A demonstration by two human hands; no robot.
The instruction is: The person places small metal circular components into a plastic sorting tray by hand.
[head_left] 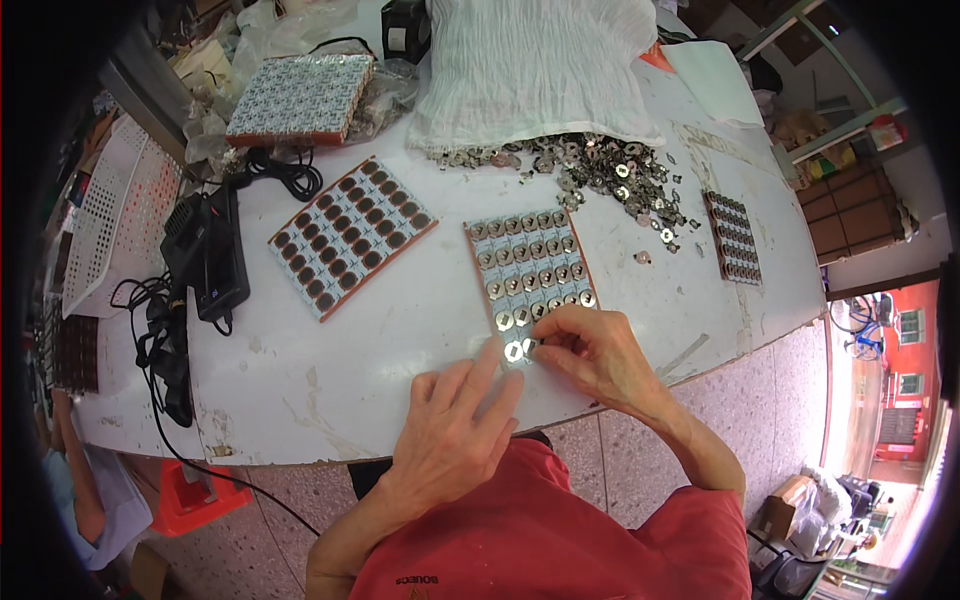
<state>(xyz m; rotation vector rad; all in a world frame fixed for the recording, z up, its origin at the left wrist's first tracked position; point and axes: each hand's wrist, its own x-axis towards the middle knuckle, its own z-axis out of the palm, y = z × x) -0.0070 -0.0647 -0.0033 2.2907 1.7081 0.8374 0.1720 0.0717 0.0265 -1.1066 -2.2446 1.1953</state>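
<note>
A flat tray of small square cells [530,265], most of them capped with shiny round metal discs, lies on the white table [400,320] in front of me. My left hand [455,430] lies flat on the tray's near edge, fingers spread, index finger beside a disc. My right hand [590,350] pinches a small metal disc [528,346] at the tray's near row, right next to my left fingertips.
A loose heap of metal discs [600,165] spills from a white cloth sack [530,70] behind the tray. A second tray with dark cells [350,235] lies to the left, a smaller one [733,237] to the right, a stacked block [300,98] at back left. A black charger and cables [205,260] sit at the left edge.
</note>
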